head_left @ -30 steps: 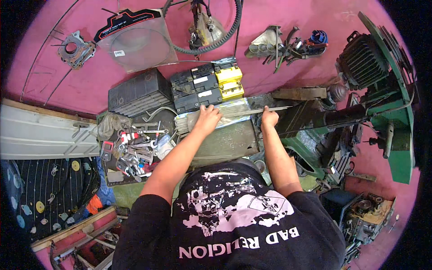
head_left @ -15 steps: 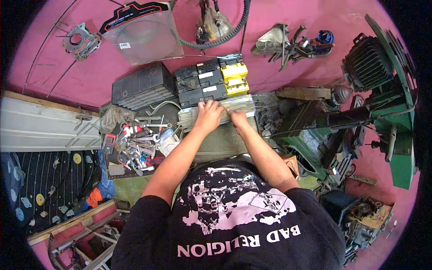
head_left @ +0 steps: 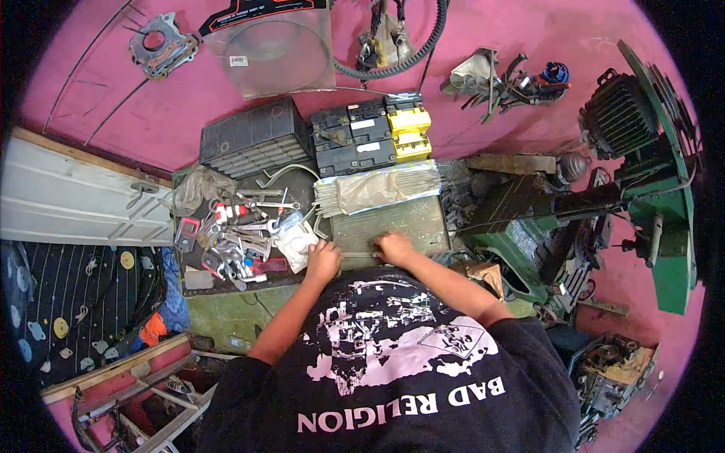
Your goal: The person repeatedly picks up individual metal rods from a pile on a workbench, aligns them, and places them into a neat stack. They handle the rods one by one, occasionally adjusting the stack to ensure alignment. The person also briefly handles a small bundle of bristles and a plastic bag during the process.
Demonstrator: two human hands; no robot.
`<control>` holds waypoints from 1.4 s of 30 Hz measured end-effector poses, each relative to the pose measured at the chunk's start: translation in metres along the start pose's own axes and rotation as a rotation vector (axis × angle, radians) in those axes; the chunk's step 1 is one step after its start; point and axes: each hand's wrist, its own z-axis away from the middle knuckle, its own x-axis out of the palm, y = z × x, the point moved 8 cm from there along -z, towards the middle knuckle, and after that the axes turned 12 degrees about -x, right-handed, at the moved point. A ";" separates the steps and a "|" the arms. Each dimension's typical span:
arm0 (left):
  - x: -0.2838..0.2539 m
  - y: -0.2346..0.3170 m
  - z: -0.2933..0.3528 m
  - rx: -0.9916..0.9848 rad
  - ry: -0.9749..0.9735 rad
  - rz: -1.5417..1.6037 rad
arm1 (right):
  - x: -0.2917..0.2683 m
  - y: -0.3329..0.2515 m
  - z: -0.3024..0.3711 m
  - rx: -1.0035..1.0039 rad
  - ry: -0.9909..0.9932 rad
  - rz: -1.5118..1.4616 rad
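My left hand (head_left: 324, 260) rests at the front edge of the worktop, its fingers curled, beside the hand tools. To its right, my right hand (head_left: 393, 247) is closed too, low over the ribbed grey-green mat (head_left: 400, 225). A thin pale line runs between the two hands; whether it is a rod or the mat's edge I cannot tell. What the fingers hold, if anything, is hidden. Beyond both hands, a bundle of thin grey rods (head_left: 327, 198) lies crosswise in a clear and brownish wrapper (head_left: 374, 190), apart from my hands.
Wrenches and other tools (head_left: 245, 238) lie heaped at the left, with a red meter (head_left: 188, 228). Black batteries (head_left: 361, 142), yellow ones (head_left: 410, 133) and a dark slotted case (head_left: 257, 138) stand behind. A green machine (head_left: 510, 245) borders the right side.
Both hands have left the rod bundle and come back toward my body, moving apart. The bundle's wrapper is now uncovered. The view has shifted slightly.
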 end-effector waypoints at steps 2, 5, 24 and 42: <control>0.003 -0.005 -0.002 0.009 -0.023 -0.011 | 0.011 -0.003 -0.002 0.005 -0.105 0.077; 0.002 -0.002 -0.005 0.059 -0.032 -0.007 | 0.036 0.005 -0.010 0.046 -0.140 0.128; -0.002 0.002 -0.007 0.174 -0.071 -0.059 | 0.028 -0.019 0.006 0.074 0.094 0.350; -0.031 0.008 -0.006 0.154 0.083 0.127 | -0.041 -0.020 0.036 0.250 -0.050 0.293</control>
